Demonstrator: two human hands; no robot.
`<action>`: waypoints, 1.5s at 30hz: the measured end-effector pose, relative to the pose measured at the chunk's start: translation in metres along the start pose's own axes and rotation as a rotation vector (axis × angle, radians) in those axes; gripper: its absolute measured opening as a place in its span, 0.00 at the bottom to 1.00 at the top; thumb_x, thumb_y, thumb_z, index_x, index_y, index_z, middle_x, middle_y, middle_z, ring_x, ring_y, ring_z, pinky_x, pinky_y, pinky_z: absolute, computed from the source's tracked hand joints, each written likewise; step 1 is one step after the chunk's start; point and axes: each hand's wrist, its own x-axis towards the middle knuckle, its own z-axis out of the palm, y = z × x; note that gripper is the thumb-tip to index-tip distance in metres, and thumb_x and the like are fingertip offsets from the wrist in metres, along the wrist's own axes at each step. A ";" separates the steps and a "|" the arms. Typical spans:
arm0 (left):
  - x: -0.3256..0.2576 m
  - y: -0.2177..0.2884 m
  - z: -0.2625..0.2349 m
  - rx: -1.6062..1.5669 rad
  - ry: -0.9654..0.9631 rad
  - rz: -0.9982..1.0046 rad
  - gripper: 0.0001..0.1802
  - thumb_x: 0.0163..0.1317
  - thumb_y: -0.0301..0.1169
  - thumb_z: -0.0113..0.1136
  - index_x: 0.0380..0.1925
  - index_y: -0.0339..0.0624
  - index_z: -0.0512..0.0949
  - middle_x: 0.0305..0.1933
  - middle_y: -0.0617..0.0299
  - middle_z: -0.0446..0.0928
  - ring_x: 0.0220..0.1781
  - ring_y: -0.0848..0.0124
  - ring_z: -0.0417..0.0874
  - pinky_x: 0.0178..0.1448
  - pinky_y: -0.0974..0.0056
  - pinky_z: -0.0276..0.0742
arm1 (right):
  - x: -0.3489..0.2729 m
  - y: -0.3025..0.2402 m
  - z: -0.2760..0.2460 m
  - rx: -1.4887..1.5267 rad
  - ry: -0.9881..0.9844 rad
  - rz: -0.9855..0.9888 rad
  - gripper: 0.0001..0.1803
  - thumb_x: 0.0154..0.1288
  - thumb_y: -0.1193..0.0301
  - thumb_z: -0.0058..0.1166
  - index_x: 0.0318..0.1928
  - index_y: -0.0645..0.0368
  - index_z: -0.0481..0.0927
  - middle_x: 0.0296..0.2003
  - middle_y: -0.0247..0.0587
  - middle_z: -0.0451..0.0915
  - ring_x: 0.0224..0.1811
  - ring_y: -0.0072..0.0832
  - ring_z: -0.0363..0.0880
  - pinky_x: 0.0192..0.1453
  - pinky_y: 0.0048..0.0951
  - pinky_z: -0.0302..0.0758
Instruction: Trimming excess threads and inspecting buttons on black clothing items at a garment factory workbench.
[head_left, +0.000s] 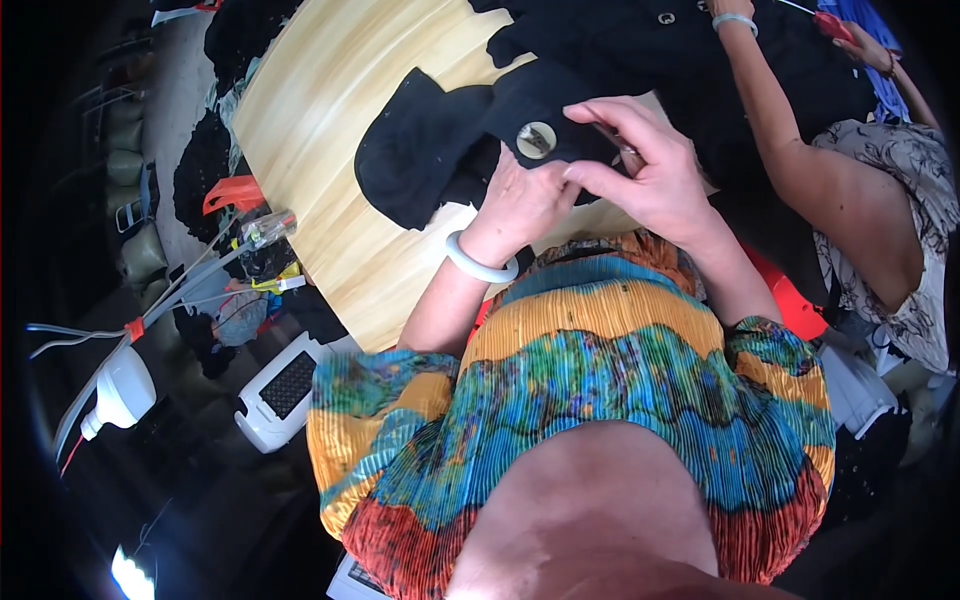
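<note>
My left hand, with a pale bangle at its wrist, is closed on the lower edge of a black fabric piece. A round pale patch with a dark mark shows on the cloth just above those fingers. To the right, my right hand is curled around a slim metallic tool, mostly hidden by the fingers, so its kind is unclear. The right thumb tip is close to the left fingers at the cloth's edge.
The cloth is over a wood-grain table. More black fabric spreads across the far right, where a co-worker's arm reaches in; their other hand holds a red-handled tool. Cables and a white bulb hang at left.
</note>
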 end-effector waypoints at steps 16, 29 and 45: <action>0.002 -0.004 -0.002 0.305 0.009 0.089 0.10 0.40 0.22 0.56 0.27 0.43 0.76 0.32 0.55 0.72 0.35 0.57 0.72 0.38 0.58 0.66 | -0.006 0.018 0.014 -0.045 0.048 -0.010 0.12 0.47 0.77 0.55 0.36 0.64 0.74 0.30 0.38 0.73 0.27 0.24 0.74 0.32 0.19 0.71; 0.001 0.013 -0.021 -1.384 0.294 -0.586 0.14 0.60 0.37 0.46 0.28 0.36 0.72 0.24 0.61 0.74 0.28 0.73 0.76 0.37 0.70 0.72 | 0.005 0.007 0.005 0.607 -0.015 0.564 0.07 0.53 0.74 0.52 0.34 0.62 0.74 0.20 0.24 0.70 0.18 0.08 0.62 0.20 0.11 0.58; -0.005 0.016 -0.027 -1.377 0.375 -0.480 0.02 0.55 0.23 0.52 0.27 0.38 0.74 0.30 0.63 0.74 0.31 0.77 0.74 0.38 0.72 0.72 | 0.009 0.003 0.004 0.013 0.029 -0.142 0.14 0.47 0.81 0.56 0.38 0.63 0.75 0.36 0.32 0.75 0.26 0.12 0.69 0.30 0.12 0.65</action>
